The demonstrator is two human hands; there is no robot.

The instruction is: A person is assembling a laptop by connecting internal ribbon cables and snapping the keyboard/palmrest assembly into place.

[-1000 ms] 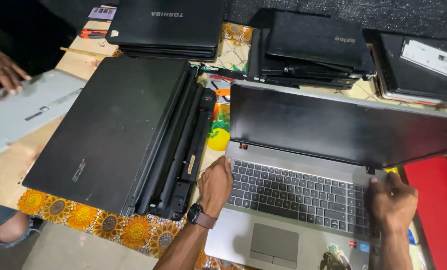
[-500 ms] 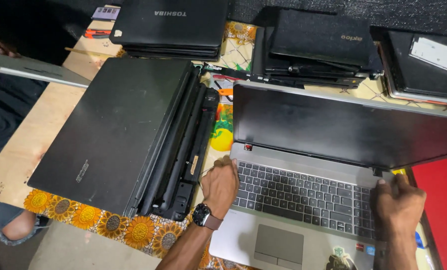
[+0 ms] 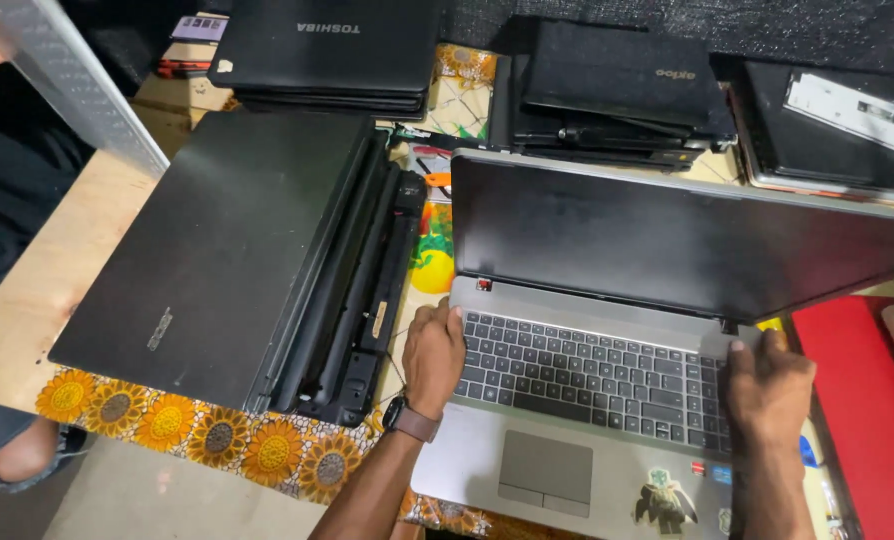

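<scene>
Silver panel [image 3: 62, 80] cut off top-left

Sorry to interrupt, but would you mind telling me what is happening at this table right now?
A person has both hands on an open silver laptop: the left hand rests on the keyboard's left edge, the right hand at the right hinge corner. Its dark screen leans partly open. Beside it lies a closed black laptop with its battery bay exposed. More black laptops are stacked behind, and another person at the top left holds a grey panel.

An open laptop [image 3: 617, 400] sits right of a closed laptop [image 3: 217, 250], with stacked laptops [image 3: 327, 50] behind both.
</scene>
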